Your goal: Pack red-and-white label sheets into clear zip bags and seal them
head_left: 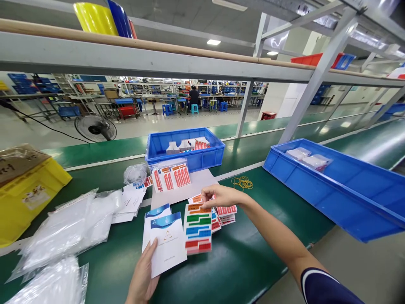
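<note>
Head view: left hand [144, 272] pinches front booklet [168, 247] low at edge, leaving most print clear. Fingers of right hand [223, 196] pinch sticker sheet [198, 230] by top, so strips show above desk [243, 257]; sticker stack [228, 214] lies close behind, seemingly within easy reach.

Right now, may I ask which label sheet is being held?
The green-striped sheet, pinched in the right hand; the stack and bagged sheets aren't.

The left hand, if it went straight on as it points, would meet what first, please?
Past the blue-topped booklet it holds, the left hand would probably first meet the pale board, then the bagged labels; the hand's height is unclear, so it may pass over.
</note>
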A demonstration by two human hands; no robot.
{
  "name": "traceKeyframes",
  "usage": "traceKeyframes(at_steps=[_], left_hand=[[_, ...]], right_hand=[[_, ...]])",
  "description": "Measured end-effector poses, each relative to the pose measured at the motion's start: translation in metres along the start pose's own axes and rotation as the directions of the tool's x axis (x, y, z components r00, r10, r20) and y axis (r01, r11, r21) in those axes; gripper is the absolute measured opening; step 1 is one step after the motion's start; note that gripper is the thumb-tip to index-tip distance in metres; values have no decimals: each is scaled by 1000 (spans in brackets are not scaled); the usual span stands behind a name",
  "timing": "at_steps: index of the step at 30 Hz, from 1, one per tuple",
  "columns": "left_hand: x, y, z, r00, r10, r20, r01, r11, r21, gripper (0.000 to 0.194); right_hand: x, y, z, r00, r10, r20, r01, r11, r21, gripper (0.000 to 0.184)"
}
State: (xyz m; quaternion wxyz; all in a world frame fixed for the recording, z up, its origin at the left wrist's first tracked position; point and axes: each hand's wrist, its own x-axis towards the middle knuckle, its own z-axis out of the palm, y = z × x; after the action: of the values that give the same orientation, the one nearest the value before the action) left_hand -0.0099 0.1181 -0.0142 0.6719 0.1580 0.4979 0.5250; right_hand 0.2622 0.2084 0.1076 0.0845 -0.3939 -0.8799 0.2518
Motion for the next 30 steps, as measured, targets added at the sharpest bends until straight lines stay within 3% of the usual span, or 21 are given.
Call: traceKeyframes(at_steps=[2,4,6,8,10,12,14,16,18,22,30], left_hand=[[-6,-2,6,994,-98,55,101,993,-63,56],[-14,-3,13,984,-163,74,171,979,-112,59],[-22,-4,20,987,-148,59,153,984,-91,67],[-28,-3,25,993,-106,58,107,994,-16,80],[-30,-1,24,993,-103,60,101,994,36,88],[-28,2,20,994,-101,44,100,994,45,90],[-24,5,14,993,-115,20,114,993,39,94],[-20,6,9,988,-153,-4,153,988,33,98],[-20,7,8,984,-177,-23,178,984,28,100],[-26,8,16,980,-193,-57,195,980,33,103],[-30,6,26,987,-150,-63,155,985,77,102]], right_hand=[[2,-17,9,996,-89,29,80,971,224,20],[11,-32,29,995,-95,3,90,947,310,18],[20,-43,50,990,-28,-141,50,986,159,14],[24,-44,63,939,-16,-344,3,999,-38,12],[17,-35,64,889,-78,-451,3,986,-164,18],[-1,-16,57,890,-150,-430,33,963,-268,32],[-25,8,49,920,-182,-346,34,919,-392,51],[-49,33,46,954,-151,-260,6,875,-484,69],[-68,54,50,976,-91,-198,-26,855,-518,73],[-83,74,60,988,14,-157,-93,857,-506,50],[-85,70,47,988,44,-150,-108,887,-448,17]])
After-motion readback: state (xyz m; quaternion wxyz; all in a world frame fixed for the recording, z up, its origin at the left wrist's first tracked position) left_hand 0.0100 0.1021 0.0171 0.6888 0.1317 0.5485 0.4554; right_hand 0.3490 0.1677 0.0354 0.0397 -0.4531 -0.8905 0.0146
